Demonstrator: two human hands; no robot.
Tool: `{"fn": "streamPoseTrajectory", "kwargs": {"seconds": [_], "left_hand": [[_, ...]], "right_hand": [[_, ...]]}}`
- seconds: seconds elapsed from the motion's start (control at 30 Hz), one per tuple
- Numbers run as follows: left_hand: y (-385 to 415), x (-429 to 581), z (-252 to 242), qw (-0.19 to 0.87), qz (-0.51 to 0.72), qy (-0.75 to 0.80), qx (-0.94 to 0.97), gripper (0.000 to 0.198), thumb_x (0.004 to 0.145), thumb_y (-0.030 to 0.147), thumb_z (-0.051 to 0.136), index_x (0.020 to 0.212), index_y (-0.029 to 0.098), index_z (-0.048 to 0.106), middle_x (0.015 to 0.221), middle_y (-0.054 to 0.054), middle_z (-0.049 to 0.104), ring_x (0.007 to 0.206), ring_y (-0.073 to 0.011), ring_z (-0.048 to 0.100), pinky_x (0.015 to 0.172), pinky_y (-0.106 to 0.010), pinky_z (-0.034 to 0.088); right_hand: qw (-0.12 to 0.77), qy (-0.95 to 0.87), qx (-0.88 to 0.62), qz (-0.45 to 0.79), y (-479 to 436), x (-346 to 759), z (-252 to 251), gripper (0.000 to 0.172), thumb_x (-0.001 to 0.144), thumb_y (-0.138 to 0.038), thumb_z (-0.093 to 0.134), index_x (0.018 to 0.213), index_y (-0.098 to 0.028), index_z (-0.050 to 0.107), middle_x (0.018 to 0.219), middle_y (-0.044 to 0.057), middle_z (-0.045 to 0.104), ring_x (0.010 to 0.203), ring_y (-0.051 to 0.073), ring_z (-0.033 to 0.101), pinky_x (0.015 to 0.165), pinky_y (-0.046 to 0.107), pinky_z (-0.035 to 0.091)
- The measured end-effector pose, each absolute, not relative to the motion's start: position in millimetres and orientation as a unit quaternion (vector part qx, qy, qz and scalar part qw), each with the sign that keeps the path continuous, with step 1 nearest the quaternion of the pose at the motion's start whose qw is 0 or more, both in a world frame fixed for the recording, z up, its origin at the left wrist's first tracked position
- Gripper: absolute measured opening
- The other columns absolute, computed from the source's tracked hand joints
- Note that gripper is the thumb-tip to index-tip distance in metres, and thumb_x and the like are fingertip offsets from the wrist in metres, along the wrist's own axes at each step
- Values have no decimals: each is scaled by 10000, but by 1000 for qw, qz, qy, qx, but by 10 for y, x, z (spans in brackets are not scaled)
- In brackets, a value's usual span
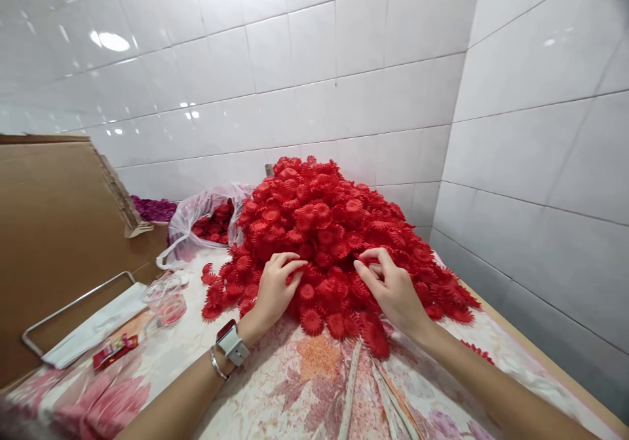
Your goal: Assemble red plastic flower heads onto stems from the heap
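A large heap of red plastic flower pieces (324, 230) lies on a table covered with a floral cloth (304, 387), against the white tiled wall. My left hand (275, 286), with a watch and a bangle at the wrist, rests on the heap's front with its fingers curled onto the pieces. My right hand (390, 286) reaches into the heap beside it, its thumb and fingers pinched together around one red piece. The hands are a short way apart.
A clear plastic bag (206, 224) with more red pieces lies at the heap's left. Purple pieces (154, 209) sit behind a brown cardboard box (59, 230). A small clear cup (167, 299), a red packet (115, 350) and white paper (93, 329) lie left.
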State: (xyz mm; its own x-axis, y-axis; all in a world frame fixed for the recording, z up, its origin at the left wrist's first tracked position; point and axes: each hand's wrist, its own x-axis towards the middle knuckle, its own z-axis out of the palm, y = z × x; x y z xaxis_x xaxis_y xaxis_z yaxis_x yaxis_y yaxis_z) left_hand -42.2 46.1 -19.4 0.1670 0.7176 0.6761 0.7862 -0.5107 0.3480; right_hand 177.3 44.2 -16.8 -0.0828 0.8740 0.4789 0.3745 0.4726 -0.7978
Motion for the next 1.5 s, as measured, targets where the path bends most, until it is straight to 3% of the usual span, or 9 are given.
{"fn": "streamPoseTrajectory", "kwargs": {"seconds": [0.1, 0.23, 0.37, 0.43, 0.53, 0.73, 1.13, 1.5], "left_hand": [[401, -498, -94, 75, -422, -509, -746, 312, 842, 132, 553, 1115, 238, 662, 1123, -67, 665, 1063, -210, 570, 947, -408, 457], [323, -744, 246, 116, -403, -547, -725, 283, 871, 205, 553, 1140, 201, 642, 1136, -65, 669, 1079, -195, 579, 974, -363, 447], [505, -1222, 794, 162, -366, -634, -661, 212, 911, 209, 505, 1049, 163, 659, 1117, -81, 667, 1095, -212, 573, 998, -398, 425], [697, -1499, 1015, 169, -330, -684, -628, 210, 910, 265, 542, 1068, 158, 629, 1125, -76, 647, 1046, -225, 602, 916, -452, 477], [1004, -1844, 1097, 156, -258, -749, -589, 299, 899, 311, 565, 1166, 175, 577, 1194, -84, 604, 993, -223, 619, 830, -431, 527], [1406, -2081, 628, 141, -120, -816, -547, 337, 889, 305, 583, 1196, 168, 556, 1208, -96, 591, 1006, -230, 616, 827, -434, 527], [1654, -2085, 346, 132, -23, -831, -541, 322, 893, 305, 577, 1191, 184, 560, 1206, -87, 593, 1004, -225, 617, 823, -426, 529], [1381, -1771, 871, 257, -165, -807, -505, 339, 893, 294, 577, 1201, 154, 549, 1191, -102, 600, 982, -226, 626, 813, -428, 533]], "right_hand": [[491, -716, -442, 227, 451, 1765, -209, 166, 859, -409, 467, 822, -249, 445, 495, -88, 303, 435, 156, 351, 514, 289, 257], [463, -746, -438, 194, 462, 1742, -292, 103, 812, -302, 492, 895, -246, 468, 520, -52, 459, 476, 206, 490, 536, 311, 328], [435, -802, -398, 101, 463, 1727, -367, 167, 827, -163, 395, 934, -227, 506, 860, 76, 658, 759, 248, 650, 658, 357, 471], [444, -819, -362, 29, 460, 1723, -391, 217, 830, -101, 362, 903, -215, 532, 959, 105, 647, 836, 245, 649, 700, 369, 498], [474, -816, -315, -98, 452, 1721, -407, 235, 828, -48, 380, 884, -191, 557, 987, 132, 623, 862, 252, 624, 716, 387, 504], [498, -812, -220, -212, 425, 1720, -362, 253, 827, 22, 421, 912, -170, 561, 932, 128, 632, 885, 254, 587, 750, 384, 485], [483, -833, -201, -181, 409, 1699, -322, 256, 813, 35, 413, 779, -155, 582, 813, 95, 659, 802, 212, 598, 756, 338, 442], [492, -830, -198, -172, 454, 1676, -369, 252, 810, 23, 419, 753, -188, 546, 789, 73, 638, 771, 214, 601, 720, 347, 443]]}}
